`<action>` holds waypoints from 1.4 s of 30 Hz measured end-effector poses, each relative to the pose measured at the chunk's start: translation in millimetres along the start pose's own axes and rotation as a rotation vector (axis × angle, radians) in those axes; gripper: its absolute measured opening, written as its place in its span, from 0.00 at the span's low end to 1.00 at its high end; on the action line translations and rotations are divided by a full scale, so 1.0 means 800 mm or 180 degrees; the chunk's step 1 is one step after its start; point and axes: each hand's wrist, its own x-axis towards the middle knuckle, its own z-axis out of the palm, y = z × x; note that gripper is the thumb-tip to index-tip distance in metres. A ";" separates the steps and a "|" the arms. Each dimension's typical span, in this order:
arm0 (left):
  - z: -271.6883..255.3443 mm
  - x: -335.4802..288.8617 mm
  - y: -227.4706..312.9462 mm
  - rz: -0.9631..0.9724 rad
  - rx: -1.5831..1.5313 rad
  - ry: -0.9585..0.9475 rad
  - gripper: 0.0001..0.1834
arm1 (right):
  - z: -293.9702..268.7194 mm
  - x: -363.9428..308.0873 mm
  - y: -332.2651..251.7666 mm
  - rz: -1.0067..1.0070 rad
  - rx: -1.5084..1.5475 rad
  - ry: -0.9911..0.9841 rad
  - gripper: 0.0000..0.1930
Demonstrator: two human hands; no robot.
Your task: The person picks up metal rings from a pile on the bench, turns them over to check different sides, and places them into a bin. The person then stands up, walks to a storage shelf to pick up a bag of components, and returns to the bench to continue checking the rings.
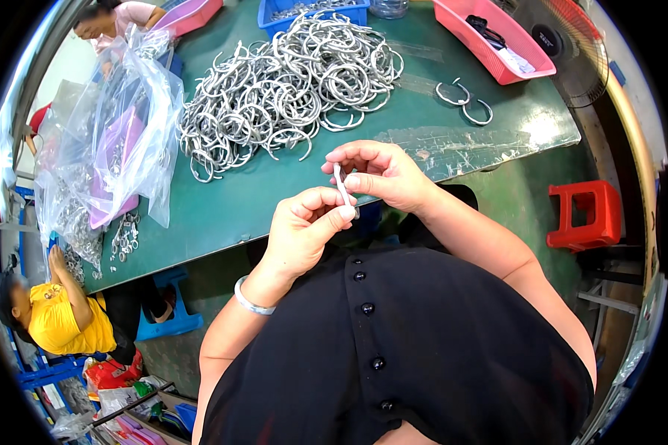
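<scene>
Between my two hands, just off the near edge of the table, is a silver-grey open metal ring (341, 183), seen nearly edge-on. My left hand (304, 226) pinches its lower end between thumb and fingers. The upper part is gripped by my right hand (382, 176), its fingers curled and thumb pressed in. A large heap of similar open rings (289, 89) lies on the green table (223, 219) beyond my hands. Two loose rings (464, 101) rest apart from the heap, to its right.
Pink basket (490, 44) with dark items, back right; blue bin (315, 13) behind the heap. Clear plastic bags (119, 141) and small metal pieces (126, 237) lie left. A person in yellow (67, 319) sits left, another (122, 18) far left. Red stool (585, 215) and fan (564, 52), right.
</scene>
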 end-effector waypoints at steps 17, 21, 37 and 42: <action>-0.008 -0.001 -0.005 0.0495 0.1100 -0.0141 0.03 | -0.006 -0.002 -0.010 -0.0257 -0.0655 -0.0271 0.23; -0.009 0.000 -0.006 0.0675 0.1206 -0.0214 0.04 | -0.004 -0.003 -0.013 -0.0411 -0.0747 -0.0258 0.21; -0.017 -0.005 0.000 -0.0044 0.0187 0.0130 0.08 | 0.000 -0.009 -0.022 0.0049 -0.0958 0.0545 0.08; -0.015 -0.004 0.002 -0.0114 0.0354 0.0212 0.09 | 0.002 -0.011 -0.023 0.0103 -0.1044 0.0572 0.08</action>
